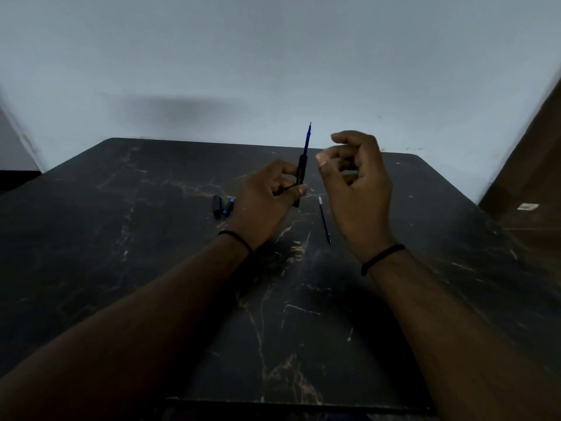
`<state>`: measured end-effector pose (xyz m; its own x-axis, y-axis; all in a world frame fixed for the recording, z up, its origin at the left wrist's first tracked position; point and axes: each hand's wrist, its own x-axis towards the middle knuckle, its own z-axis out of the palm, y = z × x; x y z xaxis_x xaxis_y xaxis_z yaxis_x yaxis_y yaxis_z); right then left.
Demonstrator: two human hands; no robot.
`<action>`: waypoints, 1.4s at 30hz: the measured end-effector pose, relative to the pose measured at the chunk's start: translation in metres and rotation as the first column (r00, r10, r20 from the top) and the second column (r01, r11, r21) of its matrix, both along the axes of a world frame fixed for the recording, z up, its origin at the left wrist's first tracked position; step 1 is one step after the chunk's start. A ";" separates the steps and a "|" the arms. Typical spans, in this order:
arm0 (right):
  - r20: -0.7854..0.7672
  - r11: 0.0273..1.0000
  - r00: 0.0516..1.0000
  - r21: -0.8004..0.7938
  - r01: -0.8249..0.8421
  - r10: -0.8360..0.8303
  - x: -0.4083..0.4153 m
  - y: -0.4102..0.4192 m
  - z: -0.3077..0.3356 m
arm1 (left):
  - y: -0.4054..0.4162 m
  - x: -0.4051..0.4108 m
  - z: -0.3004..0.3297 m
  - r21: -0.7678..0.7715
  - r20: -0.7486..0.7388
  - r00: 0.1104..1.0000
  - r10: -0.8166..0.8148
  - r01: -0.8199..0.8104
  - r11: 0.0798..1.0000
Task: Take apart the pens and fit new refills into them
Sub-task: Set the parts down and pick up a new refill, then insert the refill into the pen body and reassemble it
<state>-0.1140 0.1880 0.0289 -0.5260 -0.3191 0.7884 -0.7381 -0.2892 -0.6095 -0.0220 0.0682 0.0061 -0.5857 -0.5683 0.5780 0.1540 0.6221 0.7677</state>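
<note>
Above the middle of the dark marbled desk, the left hand pinches a black pen barrel between thumb and fingers and holds it nearly upright. A blue refill sticks up out of the barrel's top, its tip pointing toward the wall. The right hand hovers just beside it with the fingers loosely curled and seems to hold nothing, though the inside of the palm is partly hidden. A second refill lies flat on the desk below and between the two hands, apart from both. Farther left, near the left wrist, rest a black cap and a small blue pen piece, side by side and about touching.

The pen parts look light and stiff, made of smooth plastic that could slip in a loose pinch. The refill is thin and would likely bend or kink if pushed from its far end, so it is best gripped close to where it enters the barrel and slid straight in. The barrel is best held around its middle, as now. The small loose pieces could roll on the smooth surface.
</note>
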 end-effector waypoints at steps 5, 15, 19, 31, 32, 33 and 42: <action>-0.010 0.989 0.998 0.137 0.062 -0.061 0.001 -0.006 -0.008 | 0.003 0.002 0.000 0.006 0.006 0.996 -0.091 0.091 0.996; 0.120 0.989 0.993 0.144 -0.025 0.008 -0.002 -0.008 -0.012 | -0.060 0.027 0.005 -0.288 0.214 0.788 0.578 -0.514 0.808; 0.089 0.969 0.996 0.245 -0.025 0.003 -0.002 -0.011 -0.019 | -0.083 0.039 -0.002 -0.460 0.527 0.557 0.642 -0.448 0.767; 0.104 0.933 0.994 0.357 -0.055 0.019 0.000 -0.012 -0.024 | -0.064 0.030 0.006 -0.372 0.437 0.705 0.558 -0.423 0.826; 0.101 0.931 0.995 0.360 -0.059 0.024 0.000 -0.012 -0.024 | -0.061 0.028 0.007 -0.259 0.372 0.791 0.486 -0.414 0.873; 0.093 0.931 0.995 0.361 -0.063 0.031 0.000 -0.012 -0.024 | -0.058 0.027 0.009 -0.142 0.304 0.860 0.410 -0.385 0.912; -0.006 0.871 0.992 0.479 -0.109 0.128 0.005 -0.008 -0.023 | -0.038 0.023 0.013 0.587 -0.078 0.997 0.006 0.041 0.808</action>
